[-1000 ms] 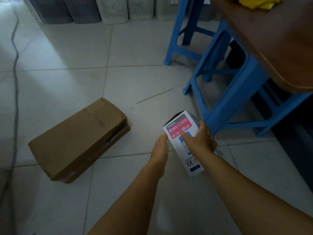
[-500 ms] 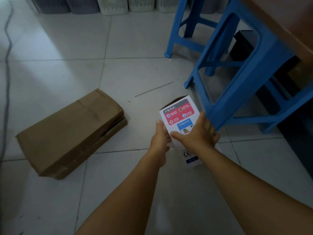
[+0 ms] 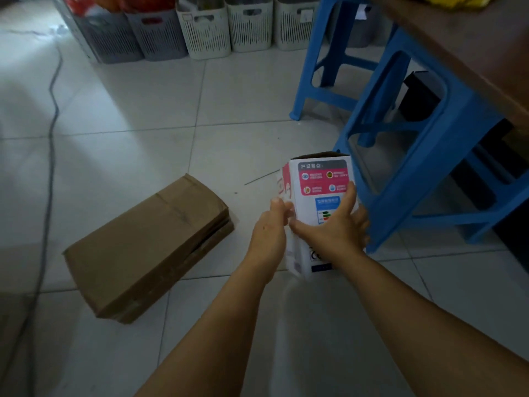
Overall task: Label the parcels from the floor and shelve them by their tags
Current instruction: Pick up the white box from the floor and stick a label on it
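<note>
Lifting the white printed box [image 3: 320,196] off the floor [image 3: 143,110] — labelling comes next.
My left hand [image 3: 269,233] and right hand [image 3: 332,230] grip its sides, fingers [image 3: 347,193] clamped; the brown carton [image 3: 148,247] waits at left.

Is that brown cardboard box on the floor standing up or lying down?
Lying down. The brown cardboard box rests on its broad side on the tiled floor, apart from both hands, its end looking partly squashed.
</note>
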`<state>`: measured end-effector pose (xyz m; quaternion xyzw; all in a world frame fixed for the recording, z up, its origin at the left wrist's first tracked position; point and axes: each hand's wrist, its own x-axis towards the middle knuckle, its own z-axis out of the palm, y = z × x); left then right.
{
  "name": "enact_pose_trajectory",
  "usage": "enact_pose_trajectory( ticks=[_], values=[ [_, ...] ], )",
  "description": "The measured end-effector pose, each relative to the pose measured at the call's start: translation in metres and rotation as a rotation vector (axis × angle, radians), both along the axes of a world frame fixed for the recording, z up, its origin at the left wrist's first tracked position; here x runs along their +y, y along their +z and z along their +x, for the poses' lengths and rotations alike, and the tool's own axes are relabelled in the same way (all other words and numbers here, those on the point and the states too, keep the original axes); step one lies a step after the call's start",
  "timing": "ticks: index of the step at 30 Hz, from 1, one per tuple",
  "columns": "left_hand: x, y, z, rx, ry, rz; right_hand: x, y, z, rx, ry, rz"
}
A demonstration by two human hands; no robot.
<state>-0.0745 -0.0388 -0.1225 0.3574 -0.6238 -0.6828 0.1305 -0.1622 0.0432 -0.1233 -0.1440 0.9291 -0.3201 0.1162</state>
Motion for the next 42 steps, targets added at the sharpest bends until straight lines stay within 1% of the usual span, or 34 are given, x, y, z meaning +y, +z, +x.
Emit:
enact_pose_trajectory(
  ticks=[2,4,6,8,9,11,14,18,21,25,28,30,33,37,40,42],
  values=[
    [-0.013,0.001,0.009,-0.009,0.04,-0.06,0.0,0.007,-0.001,-0.075,0.062,-0.122],
    [-0.024,0.004,0.02,-0.039,0.066,-0.067,-0.001,0.015,-0.001,-0.185,0.115,-0.24],
    [-0.032,0.008,0.031,-0.064,0.114,0.019,-0.001,0.02,-0.003,-0.362,0.169,-0.422],
    [-0.038,0.009,0.043,-0.031,0.146,0.154,-0.001,0.023,-0.007,-0.555,0.197,-0.621],
    [-0.041,0.009,0.048,0.001,0.149,0.211,0.0,0.025,-0.009,-0.617,0.211,-0.678],
    [-0.044,0.01,0.058,0.081,0.112,0.33,0.001,0.029,-0.011,-0.679,0.263,-0.706],
    [-0.046,0.013,0.068,0.202,0.024,0.473,0.003,0.034,-0.01,-0.733,0.335,-0.688],
    [-0.044,0.017,0.074,0.302,-0.086,0.531,0.005,0.037,-0.008,-0.817,0.357,-0.7],
    [-0.044,0.016,0.075,0.352,-0.102,0.562,0.007,0.042,-0.003,-0.834,0.357,-0.691],
    [-0.044,0.018,0.075,0.333,-0.04,0.537,0.009,0.047,0.001,-0.848,0.367,-0.705],
    [-0.042,0.029,0.073,0.365,-0.047,0.474,0.007,0.053,0.004,-0.805,0.388,-0.69],
    [-0.041,0.04,0.072,0.385,-0.029,0.409,0.004,0.056,0.003,-0.771,0.385,-0.72],
    [-0.044,0.05,0.069,0.434,0.024,0.355,-0.004,0.063,-0.001,-0.674,0.388,-0.751],
    [-0.05,0.06,0.062,0.483,0.104,0.335,-0.014,0.081,0.0,-0.56,0.413,-0.817],
    [-0.053,0.07,0.059,0.515,0.173,0.341,-0.02,0.096,0.007,-0.415,0.455,-0.795],
    [-0.055,0.073,0.057,0.532,0.205,0.321,-0.026,0.104,0.013,-0.282,0.451,-0.755]
  ],
)
